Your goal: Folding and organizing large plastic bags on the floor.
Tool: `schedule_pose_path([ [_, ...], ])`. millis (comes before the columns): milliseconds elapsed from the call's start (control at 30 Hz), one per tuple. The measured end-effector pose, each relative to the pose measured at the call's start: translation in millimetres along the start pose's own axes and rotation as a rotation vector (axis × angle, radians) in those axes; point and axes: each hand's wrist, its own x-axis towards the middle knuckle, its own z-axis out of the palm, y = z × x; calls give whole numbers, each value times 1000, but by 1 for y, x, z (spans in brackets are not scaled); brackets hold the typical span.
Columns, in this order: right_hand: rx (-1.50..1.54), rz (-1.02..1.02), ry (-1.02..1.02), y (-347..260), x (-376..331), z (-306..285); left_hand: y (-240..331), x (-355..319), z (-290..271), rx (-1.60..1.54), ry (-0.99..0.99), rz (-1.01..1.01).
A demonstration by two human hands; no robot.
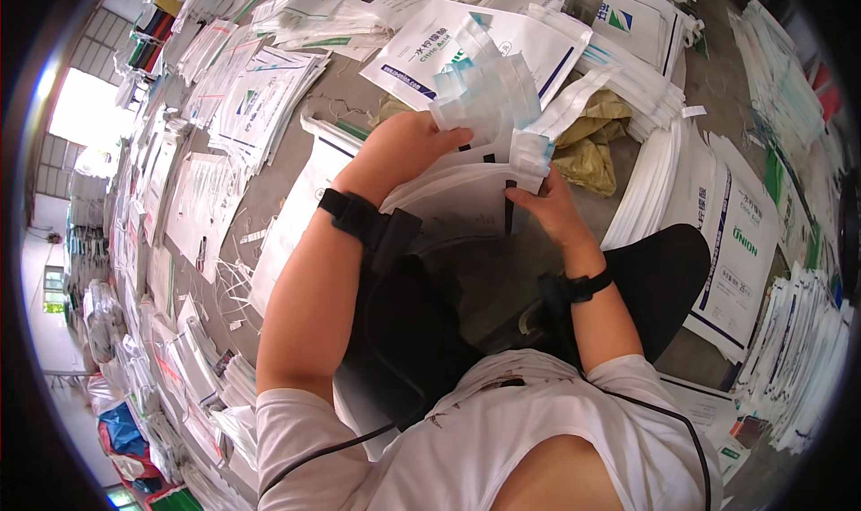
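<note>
Floor [717, 72]: carries stacks of flat white sacks at both sides, the left stack [260, 103] lying well apart from the hands, the right stack [744, 233] beyond the right forearm; a printed white sack [547, 49] lies ahead of the person, its near edge partly covered. White sheaf [448, 197]: set in front of the lap, its upper edge curving between the two hands; whether it is joined to the pieces above it cannot be told. Crumpled yellowish sack [592, 143]: on the floor, just beyond the right hand.

Fanned pale-blue strips [489, 99]: located over the near edge of the printed white sack, ahead and to the right of the left hand [404, 148]; the long axis runs away from the person, leaning slightly left at the far end; the left hand is the nearer to the main spread, gripping its left edge, thumb in front, fingers hidden behind. Right hand [552, 208]: narrow, thumb inward, pinching the lower part of a folded pale-blue end [531, 152]; this end stands above that hand, at the fan's near right corner.
</note>
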Motion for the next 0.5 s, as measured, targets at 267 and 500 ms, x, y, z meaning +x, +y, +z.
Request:
schedule_pose_path([
  [267, -11, -13, -19, 1, 2, -3, 6, -57, -22, 66, 157, 31],
  [500, -140, -209, 56, 4, 4, 5, 23, -88, 2, 160, 151, 374],
])
